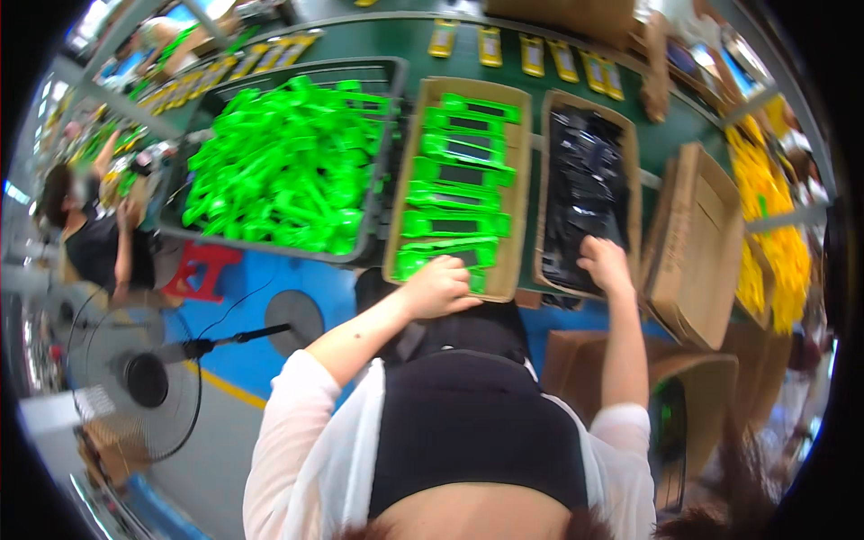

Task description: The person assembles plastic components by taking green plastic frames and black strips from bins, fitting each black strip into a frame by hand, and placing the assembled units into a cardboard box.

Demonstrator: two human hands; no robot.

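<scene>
A: Where was the left hand [441, 286]?

B: At the near end of a carton [517, 207], over the lowest of the green frames [454, 186]. Its fingers were bent, but I couldn't tell whether they gripped a frame.

A: And the frames?

B: They lay in a column down that carton, with dark panels showing in them.

A: What about the right hand [605, 263]?

B: It reached into the near part of a second carton [633, 171], fingers curled against the shiny black pieces [580, 171]. Whether it pinched one, I couldn't tell.

A: What stood around them?

B: On the left, a grey bin [393, 117] heaped with green parts [279, 171]. To the right, a tilted box [706, 243], then yellow parts [778, 243] beyond it. Yellow packs [531, 56] lined the table's far side, and a co-worker's arm [657, 63] hung near them.
</scene>
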